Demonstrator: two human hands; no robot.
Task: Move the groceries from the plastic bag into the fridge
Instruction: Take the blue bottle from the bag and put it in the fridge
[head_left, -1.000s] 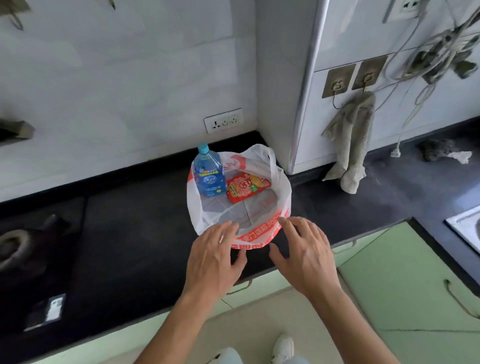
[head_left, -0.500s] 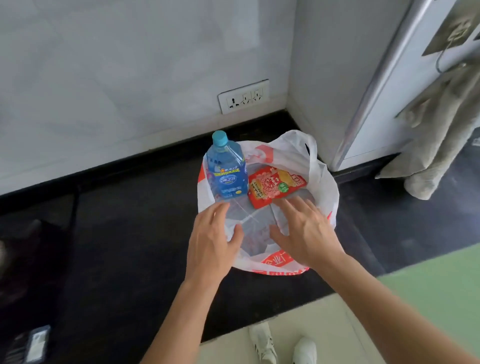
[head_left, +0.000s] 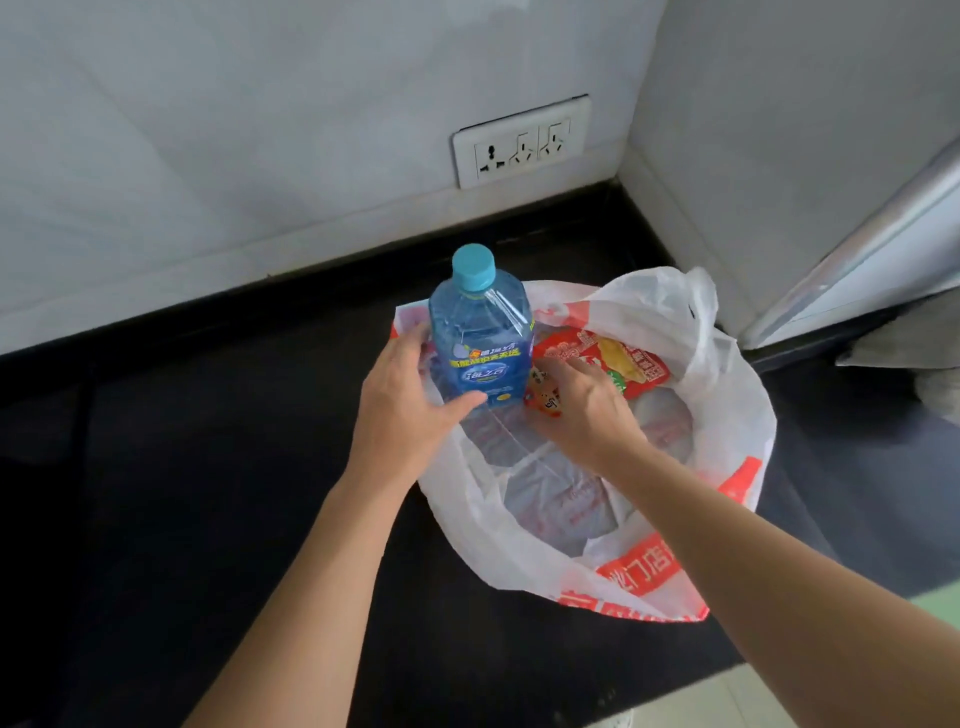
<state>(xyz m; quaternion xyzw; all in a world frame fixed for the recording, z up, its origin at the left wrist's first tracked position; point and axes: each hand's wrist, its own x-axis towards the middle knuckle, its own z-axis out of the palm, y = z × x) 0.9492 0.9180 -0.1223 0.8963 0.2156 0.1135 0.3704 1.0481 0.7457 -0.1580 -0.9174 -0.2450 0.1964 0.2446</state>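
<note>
A white plastic bag (head_left: 727, 415) with red print lies open on the black counter. At its far left side stands a blue bottle (head_left: 480, 338) with a teal cap. My left hand (head_left: 405, 400) wraps around the bottle's lower part, thumb across the front. A red snack packet (head_left: 618, 358) lies inside the bag to the right of the bottle. My right hand (head_left: 582, 410) rests on the packet's near end, fingers curled onto it. Whether the packet is gripped is unclear.
The black counter (head_left: 208, 493) runs to a white wall with a socket plate (head_left: 522, 141). A white fridge side with a metal edge (head_left: 857, 260) stands at the right. A grey cloth (head_left: 914, 353) hangs at the far right.
Both hands have reached further into the bag. The left hand has closed around the bottle and the right hand has landed on the red packet. The camera has moved closer.
</note>
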